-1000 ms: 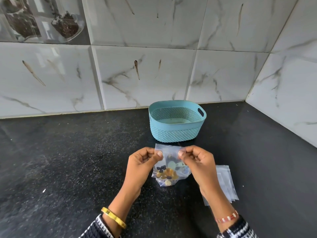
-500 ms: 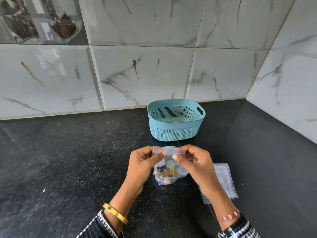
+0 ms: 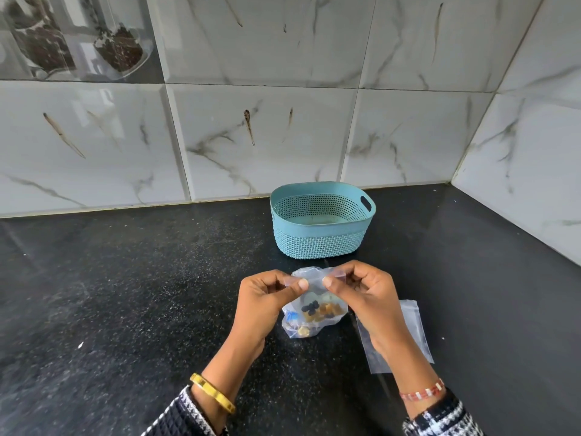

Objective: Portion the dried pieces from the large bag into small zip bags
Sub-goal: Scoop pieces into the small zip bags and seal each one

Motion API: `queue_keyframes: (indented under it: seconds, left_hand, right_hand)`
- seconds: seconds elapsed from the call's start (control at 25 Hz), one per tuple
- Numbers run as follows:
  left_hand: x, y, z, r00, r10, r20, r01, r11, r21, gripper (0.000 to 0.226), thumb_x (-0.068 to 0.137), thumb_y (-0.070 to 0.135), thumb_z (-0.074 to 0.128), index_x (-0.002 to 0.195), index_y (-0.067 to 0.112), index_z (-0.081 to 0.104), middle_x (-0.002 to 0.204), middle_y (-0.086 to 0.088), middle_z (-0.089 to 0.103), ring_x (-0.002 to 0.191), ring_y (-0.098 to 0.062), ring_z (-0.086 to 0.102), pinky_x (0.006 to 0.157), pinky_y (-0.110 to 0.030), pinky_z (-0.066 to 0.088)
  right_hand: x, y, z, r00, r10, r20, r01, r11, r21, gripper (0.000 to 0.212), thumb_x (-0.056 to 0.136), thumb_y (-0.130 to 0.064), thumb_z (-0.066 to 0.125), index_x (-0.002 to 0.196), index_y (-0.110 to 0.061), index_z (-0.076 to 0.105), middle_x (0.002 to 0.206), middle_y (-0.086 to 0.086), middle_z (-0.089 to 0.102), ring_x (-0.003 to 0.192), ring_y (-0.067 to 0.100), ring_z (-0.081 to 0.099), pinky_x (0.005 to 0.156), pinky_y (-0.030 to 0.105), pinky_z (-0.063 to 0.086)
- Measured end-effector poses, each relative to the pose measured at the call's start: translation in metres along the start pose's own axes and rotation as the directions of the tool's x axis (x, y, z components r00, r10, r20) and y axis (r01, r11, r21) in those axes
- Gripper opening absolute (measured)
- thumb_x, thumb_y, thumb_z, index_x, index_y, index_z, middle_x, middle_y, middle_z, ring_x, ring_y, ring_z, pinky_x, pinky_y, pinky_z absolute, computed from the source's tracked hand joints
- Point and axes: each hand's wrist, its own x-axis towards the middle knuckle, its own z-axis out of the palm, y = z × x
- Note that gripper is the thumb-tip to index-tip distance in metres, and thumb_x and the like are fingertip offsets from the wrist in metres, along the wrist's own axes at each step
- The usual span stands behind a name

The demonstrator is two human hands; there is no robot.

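A small clear zip bag (image 3: 314,316) holding dark and golden dried pieces hangs just above the black counter. My left hand (image 3: 267,297) pinches the left part of its top strip between thumb and fingers. My right hand (image 3: 361,294) pinches the right part of the same strip, thumbs close together near the middle. A flat pile of empty small zip bags (image 3: 412,328) lies on the counter, partly under my right wrist. The large bag is not in view.
A teal perforated plastic basket (image 3: 320,243) stands behind my hands, near the tiled back wall. The black counter (image 3: 125,294) stretches left. A tiled side wall (image 3: 534,168) closes off the right corner.
My two thumbs have slid closer together along the bag's top strip. The bag and both hands have dropped slightly toward the counter.
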Motion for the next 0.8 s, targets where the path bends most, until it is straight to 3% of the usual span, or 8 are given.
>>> queue_keyframes:
  seconds: [0.08,0.24,0.36,0.56,0.8]
  left_hand:
    - [0.001,0.0,-0.002,1.0,0.001,-0.004,-0.001,1.0,-0.018,0.012,0.074,-0.002,0.068,0.065,0.005,0.07,0.063,0.002,0.072,0.06,-0.004,0.066,0.059,-0.012,0.051]
    - [0.0,0.002,-0.003,0.995,-0.032,0.09,0.033,0.999,-0.008,0.014,0.079,0.001,0.062,0.069,0.004,0.071,0.068,0.002,0.074,0.068,-0.003,0.068,0.063,-0.007,0.048]
    - [0.0,0.002,0.0,0.997,-0.003,0.072,0.002,1.0,0.024,0.016,0.078,0.001,0.064,0.065,0.007,0.071,0.067,0.003,0.074,0.067,-0.002,0.068,0.062,-0.007,0.048]
    - [0.001,0.002,0.004,0.997,0.049,0.057,-0.053,0.996,0.074,0.012,0.072,0.006,0.069,0.065,0.015,0.073,0.068,0.005,0.074,0.067,-0.003,0.068,0.063,-0.011,0.051]
    - [-0.004,0.0,0.011,0.991,0.007,0.132,-0.018,0.997,0.081,0.009,0.068,0.019,0.069,0.073,0.012,0.072,0.068,0.005,0.073,0.068,-0.005,0.066,0.064,-0.015,0.052]
  right_hand:
    - [0.001,0.001,-0.005,1.0,0.003,0.003,-0.003,0.996,0.084,0.013,0.075,-0.005,0.07,0.066,-0.012,0.065,0.057,-0.005,0.063,0.059,0.003,0.057,0.059,0.014,0.048]
    - [0.004,0.004,-0.01,1.0,0.003,0.026,-0.008,0.98,0.201,0.031,0.079,0.003,0.062,0.055,-0.017,0.062,0.054,-0.003,0.057,0.058,0.009,0.051,0.062,0.018,0.046]
    - [0.004,0.006,-0.011,1.0,0.008,0.029,-0.015,0.972,0.236,0.033,0.079,0.004,0.06,0.054,-0.017,0.062,0.054,-0.003,0.057,0.058,0.01,0.051,0.061,0.017,0.046]
    - [0.0,0.002,-0.014,0.996,-0.009,0.084,0.0,0.993,0.115,0.01,0.078,-0.001,0.067,0.072,-0.01,0.065,0.063,-0.006,0.064,0.062,0.001,0.058,0.06,0.013,0.047]
    - [0.001,0.004,-0.011,0.998,-0.039,0.041,0.042,0.997,-0.071,0.015,0.079,-0.007,0.069,0.071,-0.02,0.066,0.062,-0.01,0.065,0.062,-0.002,0.059,0.059,0.011,0.047]
